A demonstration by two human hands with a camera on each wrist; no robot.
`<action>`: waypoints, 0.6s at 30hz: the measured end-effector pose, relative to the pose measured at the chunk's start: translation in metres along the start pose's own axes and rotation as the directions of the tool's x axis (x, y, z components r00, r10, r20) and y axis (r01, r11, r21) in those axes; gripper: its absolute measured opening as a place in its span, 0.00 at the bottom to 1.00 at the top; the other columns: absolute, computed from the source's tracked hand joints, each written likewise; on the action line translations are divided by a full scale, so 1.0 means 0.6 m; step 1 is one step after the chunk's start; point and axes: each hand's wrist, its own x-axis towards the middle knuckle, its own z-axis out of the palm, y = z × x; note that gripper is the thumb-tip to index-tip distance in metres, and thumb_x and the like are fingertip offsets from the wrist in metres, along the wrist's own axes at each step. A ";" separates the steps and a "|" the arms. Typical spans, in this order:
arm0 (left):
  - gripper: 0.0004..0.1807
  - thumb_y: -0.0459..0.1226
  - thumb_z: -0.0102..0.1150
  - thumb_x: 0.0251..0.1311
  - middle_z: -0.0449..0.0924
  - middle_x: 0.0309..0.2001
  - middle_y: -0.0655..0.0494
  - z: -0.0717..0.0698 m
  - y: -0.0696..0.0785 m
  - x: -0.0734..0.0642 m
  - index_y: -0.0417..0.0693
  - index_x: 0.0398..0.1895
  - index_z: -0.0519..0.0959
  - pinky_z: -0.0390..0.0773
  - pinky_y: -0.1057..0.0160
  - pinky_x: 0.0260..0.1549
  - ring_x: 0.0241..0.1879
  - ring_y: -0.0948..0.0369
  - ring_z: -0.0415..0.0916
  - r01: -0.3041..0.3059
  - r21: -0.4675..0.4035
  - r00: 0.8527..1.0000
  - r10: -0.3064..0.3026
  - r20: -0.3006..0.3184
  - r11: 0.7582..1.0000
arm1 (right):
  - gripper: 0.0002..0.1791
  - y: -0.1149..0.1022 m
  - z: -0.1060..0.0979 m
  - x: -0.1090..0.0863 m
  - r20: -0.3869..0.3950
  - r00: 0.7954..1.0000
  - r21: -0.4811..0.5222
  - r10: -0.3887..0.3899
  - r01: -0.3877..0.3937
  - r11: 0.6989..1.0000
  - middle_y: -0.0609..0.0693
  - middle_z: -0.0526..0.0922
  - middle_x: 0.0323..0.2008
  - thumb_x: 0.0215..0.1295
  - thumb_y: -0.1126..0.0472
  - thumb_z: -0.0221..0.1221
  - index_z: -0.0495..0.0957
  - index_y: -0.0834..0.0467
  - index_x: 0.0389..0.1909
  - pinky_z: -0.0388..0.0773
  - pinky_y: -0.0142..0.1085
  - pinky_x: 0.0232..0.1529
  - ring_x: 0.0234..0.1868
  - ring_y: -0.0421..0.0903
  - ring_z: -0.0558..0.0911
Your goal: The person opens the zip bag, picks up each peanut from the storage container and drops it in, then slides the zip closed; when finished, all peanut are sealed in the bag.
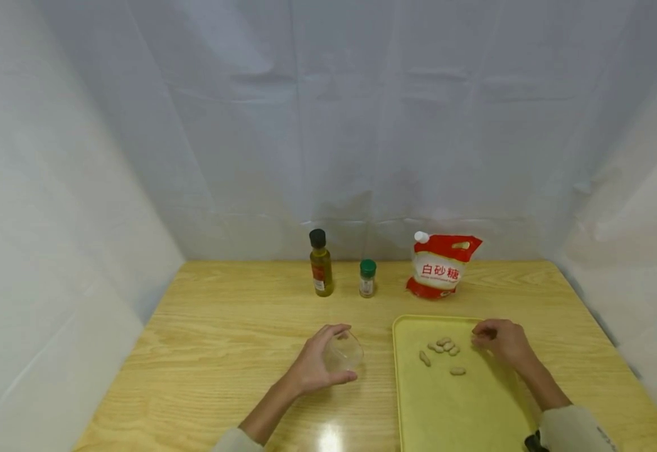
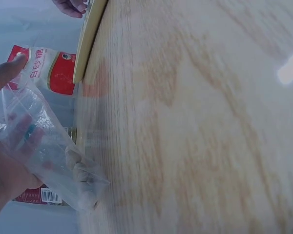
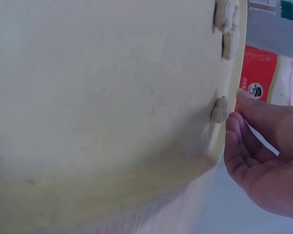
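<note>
My left hand [image 1: 312,363] holds a clear plastic bag [image 2: 44,131] over the table, its thumb and fingers spread around the bag's mouth. Peanuts [image 2: 80,178] lie in the bag's lower end. On the yellow tray [image 1: 452,414], several unshelled peanuts [image 1: 445,345] are scattered near the far side. My right hand [image 1: 503,342] is over the tray's far right part, thumb and fingers bent loosely with a gap between them. In the right wrist view, a single peanut [image 3: 219,110] sits on the tray right by those fingertips.
Along the table's back stand an oil bottle [image 1: 320,267] with a black cap, a small green-capped jar [image 1: 367,279] and a red and white sugar pouch [image 1: 440,267]. Pale sheets [image 1: 334,125] hang behind and at both sides. Wooden tabletop [image 1: 209,339] extends left of the tray.
</note>
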 end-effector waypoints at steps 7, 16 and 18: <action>0.44 0.45 0.73 0.45 0.71 0.58 0.49 -0.001 0.002 -0.002 0.47 0.66 0.63 0.66 0.37 0.59 0.60 0.47 0.67 -0.003 -0.004 1.000 0.003 0.008 1.000 | 0.05 0.017 0.006 0.005 0.037 0.999 -0.031 0.033 -0.032 0.999 0.50 0.82 0.26 0.55 0.64 0.65 0.82 0.63 0.30 0.72 0.32 0.26 0.27 0.41 0.76; 0.44 0.45 0.73 0.45 0.71 0.58 0.48 0.000 0.000 -0.003 0.45 0.67 0.62 0.65 0.36 0.59 0.61 0.46 0.66 -0.007 -0.002 1.000 0.007 0.010 1.000 | 0.04 0.010 0.009 0.005 0.020 1.000 -0.018 0.003 -0.003 1.000 0.51 0.83 0.26 0.56 0.66 0.64 0.82 0.64 0.30 0.72 0.31 0.25 0.27 0.41 0.77; 0.44 0.45 0.73 0.45 0.71 0.59 0.49 0.000 -0.001 -0.003 0.47 0.67 0.63 0.65 0.36 0.59 0.61 0.46 0.65 -0.003 0.000 1.000 0.003 0.010 1.000 | 0.04 0.004 0.010 0.005 0.009 1.000 -0.001 -0.006 0.006 1.000 0.51 0.83 0.26 0.56 0.66 0.64 0.82 0.63 0.30 0.72 0.30 0.25 0.27 0.40 0.77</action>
